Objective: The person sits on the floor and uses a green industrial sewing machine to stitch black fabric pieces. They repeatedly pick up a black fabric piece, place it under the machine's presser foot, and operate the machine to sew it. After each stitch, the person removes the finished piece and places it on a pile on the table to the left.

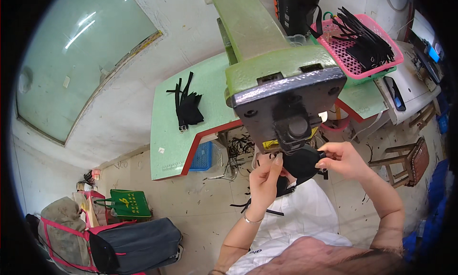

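Note:
Both my hands hold a black fabric piece (301, 161) just below the head of a green press machine (286, 82). My left hand (267, 182) pinches its left side between thumb and fingers. On the right side, my right hand (341, 158) grips the edge, thumb and fingers closed. The machine's dark lower block hides part of the work. More black fabric and straps (284, 186) lie over my lap on white clothing. A small stack of black strapped pieces with metal buckles (190, 108) rests on the green tabletop (164, 132) to the left.
A pink basket (353, 72) full of black strapped pieces stands at the back right, beside a black bag (296, 12). A phone (395, 93) lies on the right-hand surface. A wooden stool (410, 165), a green bag (129, 203) and a blue crate (201, 156) stand lower around me.

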{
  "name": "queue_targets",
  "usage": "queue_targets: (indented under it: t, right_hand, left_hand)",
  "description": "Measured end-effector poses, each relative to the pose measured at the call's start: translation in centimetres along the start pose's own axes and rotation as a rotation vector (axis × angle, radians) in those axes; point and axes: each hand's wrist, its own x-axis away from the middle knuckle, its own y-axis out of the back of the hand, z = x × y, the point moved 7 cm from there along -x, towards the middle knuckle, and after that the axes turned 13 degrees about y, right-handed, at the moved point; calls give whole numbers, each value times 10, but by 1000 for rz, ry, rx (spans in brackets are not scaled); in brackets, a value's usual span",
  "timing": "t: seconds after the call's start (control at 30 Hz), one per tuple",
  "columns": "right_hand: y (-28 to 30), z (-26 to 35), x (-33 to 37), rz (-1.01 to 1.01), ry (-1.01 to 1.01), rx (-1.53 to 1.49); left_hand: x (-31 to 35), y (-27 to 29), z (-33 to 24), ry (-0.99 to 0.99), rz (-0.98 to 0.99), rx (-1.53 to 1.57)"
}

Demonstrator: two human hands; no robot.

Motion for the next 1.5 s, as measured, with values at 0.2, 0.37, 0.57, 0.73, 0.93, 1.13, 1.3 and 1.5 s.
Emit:
queue_targets:
  t: [0.2, 0.37, 0.57, 0.73, 0.93, 1.13, 1.3, 1.5]
  right_hand:
    - [-11, 19, -29, 76, 54, 71]
    - [-20, 28, -54, 291, 79, 353]
    - [-40, 57, -68, 352, 228, 261]
    - [-6, 30, -77, 363, 20, 323]
    - [-8, 16, -86, 396, 18, 175]
    - [-13, 8, -81, 398, -22, 178]
    - [-17, 9, -74, 383, -99, 121]
    - [-24, 51, -70, 420, -119, 365]
  left_hand:
    - [14, 15, 5, -44, -165, 47]
    - [12, 30, 5, -35, -89, 4]
    - [-6, 22, -24, 127, 121, -294]
    - [-9, 25, -22, 33, 124, -161]
    - [-13, 30, -25, -122, 61, -316]
    - [-8, 27, -25, -110, 26, -271]
    - [-11, 22, -26, -126, 80, -249]
    - [-22, 36, -37, -104, 372, -69]
